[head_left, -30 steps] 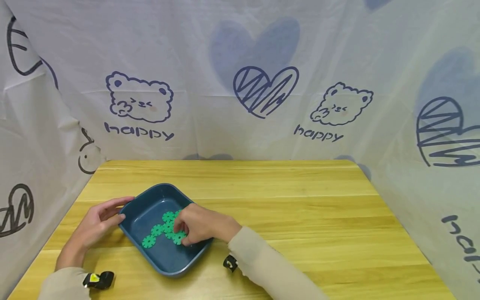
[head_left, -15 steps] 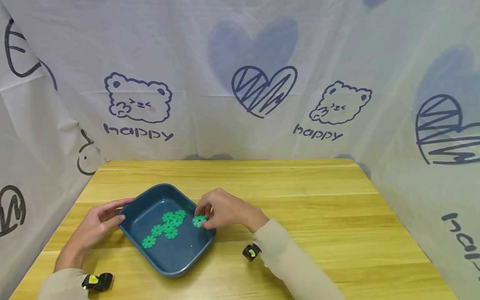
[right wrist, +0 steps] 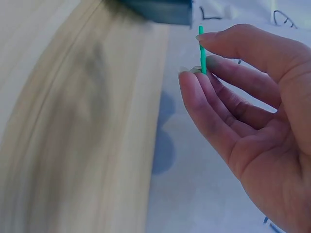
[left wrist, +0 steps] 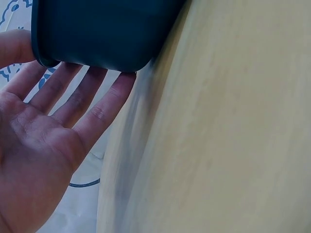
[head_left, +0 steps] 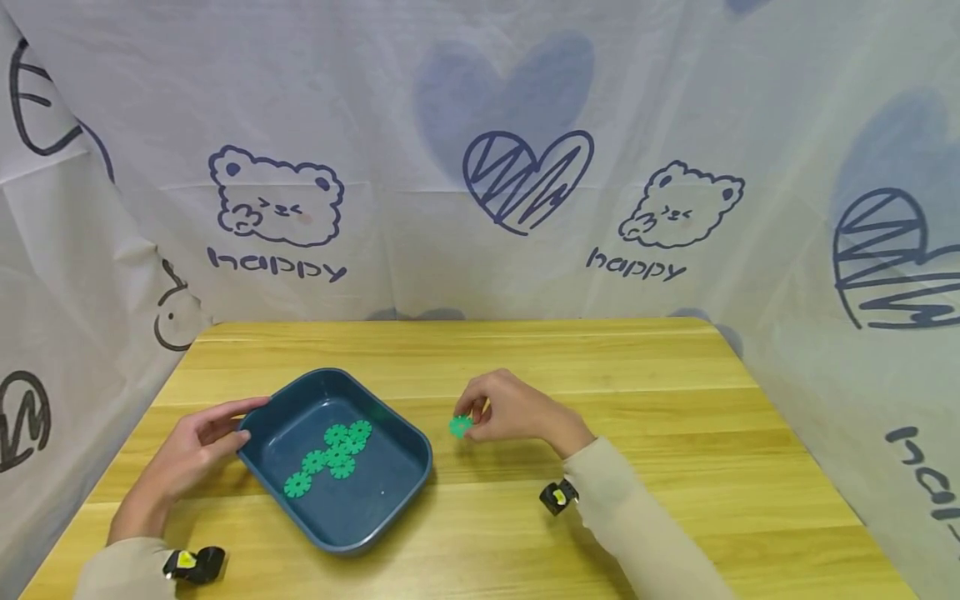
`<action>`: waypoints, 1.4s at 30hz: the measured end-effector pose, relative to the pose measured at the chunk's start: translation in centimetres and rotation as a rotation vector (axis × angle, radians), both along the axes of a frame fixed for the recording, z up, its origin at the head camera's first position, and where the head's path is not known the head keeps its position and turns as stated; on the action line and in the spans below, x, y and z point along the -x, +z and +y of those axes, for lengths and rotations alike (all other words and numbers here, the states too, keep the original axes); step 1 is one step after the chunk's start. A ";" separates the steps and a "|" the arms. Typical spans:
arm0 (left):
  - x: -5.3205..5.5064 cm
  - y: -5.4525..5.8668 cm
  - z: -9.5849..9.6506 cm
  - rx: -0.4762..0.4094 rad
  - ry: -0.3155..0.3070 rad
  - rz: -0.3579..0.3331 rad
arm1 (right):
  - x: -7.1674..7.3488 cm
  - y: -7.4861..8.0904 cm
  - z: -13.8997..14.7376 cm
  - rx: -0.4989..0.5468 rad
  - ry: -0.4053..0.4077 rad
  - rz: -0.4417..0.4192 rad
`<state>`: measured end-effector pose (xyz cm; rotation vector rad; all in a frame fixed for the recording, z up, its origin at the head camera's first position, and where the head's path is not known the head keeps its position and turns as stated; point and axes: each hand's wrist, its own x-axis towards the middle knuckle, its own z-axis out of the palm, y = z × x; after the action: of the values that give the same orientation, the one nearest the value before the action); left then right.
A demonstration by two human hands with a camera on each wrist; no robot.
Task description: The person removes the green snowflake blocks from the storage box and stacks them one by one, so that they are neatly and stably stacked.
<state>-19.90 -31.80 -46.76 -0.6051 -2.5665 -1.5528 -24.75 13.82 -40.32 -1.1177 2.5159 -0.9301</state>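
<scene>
My right hand (head_left: 517,408) pinches a small green notched disc (head_left: 461,427) between thumb and fingers, over the table to the right of a dark blue tray (head_left: 408,508). In the right wrist view that disc (right wrist: 202,51) appears edge-on as a thin green strip. Several green discs (head_left: 297,484) of the same kind lie inside the tray, some overlapping. At the tray's left corner rests my left hand (head_left: 183,450), thumb at the rim. In the left wrist view its fairly straight fingers (left wrist: 99,111) touch the tray's outer wall (left wrist: 102,34).
All this stands on a wooden table (head_left: 637,467) with a yellowish grain. A white cloth (head_left: 420,242) printed with bears and hearts hangs behind it and at both sides. Each wrist carries a small black camera (head_left: 558,497).
My right hand has lifted one green disc out of the tray, passed over the right rim and moved further right. The left hand and the tray stay in place.
</scene>
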 end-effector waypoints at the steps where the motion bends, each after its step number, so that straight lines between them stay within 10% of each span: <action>1: 0.0 0.0 0.0 -0.002 -0.001 -0.001 | 0.0 -0.1 0.4 -0.006 -0.009 0.001; 42: 0.1 0.1 -0.2 -0.011 -0.007 -0.043 | 0.5 -5.3 8.0 -0.075 -0.097 -0.019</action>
<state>-19.97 -32.01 -46.68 -0.5868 -2.5879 -1.5977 -25.30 21.78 -45.60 -0.9684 2.5869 -0.8578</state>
